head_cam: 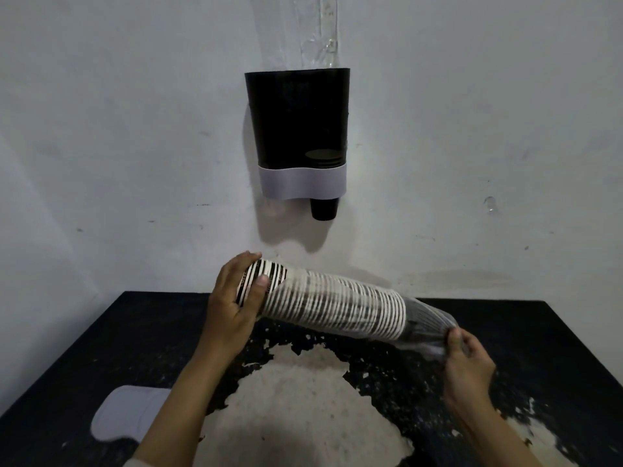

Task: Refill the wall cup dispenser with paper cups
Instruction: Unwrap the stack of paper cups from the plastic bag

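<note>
Worn, pale patch [303, 399] at the near middle of the black surface [505, 338], where the dark coating has flaked off; flakes ragged around its edge. Pale grey flat piece [129, 414] with rounded corners lies on the surface at near left, just beside the left forearm.

Both forearms reach forward over the surface. Left hand [232, 305] grasps the narrow, base end of a stack of paper cups [330, 310]: thumb across the front of the striped black-and-white end cup, fingers curled over its top. Stack is held roughly horizontal above the surface, base end to the left and slightly higher, rims stepping out to the right. It does not touch the surface.

Right hand [467, 358] is clenched on the bunched end of a clear plastic sleeve [428, 328], which trails off the wide end of the stack. Sleeve looks drawn partly off; how much of the stack it covers cannot be told.

Wall cup dispenser [298, 129] is mounted on the whitish wall [118, 112] beyond the surface, above the stack and well apart from it. Body dark and see-through, grey band around its bottom. A few cup rims show inside at lower right, and one black cup [323, 207] pokes out below the band on that side. Left half appears empty. Clear tube [320, 28] runs up the wall above the dispenser.
</note>
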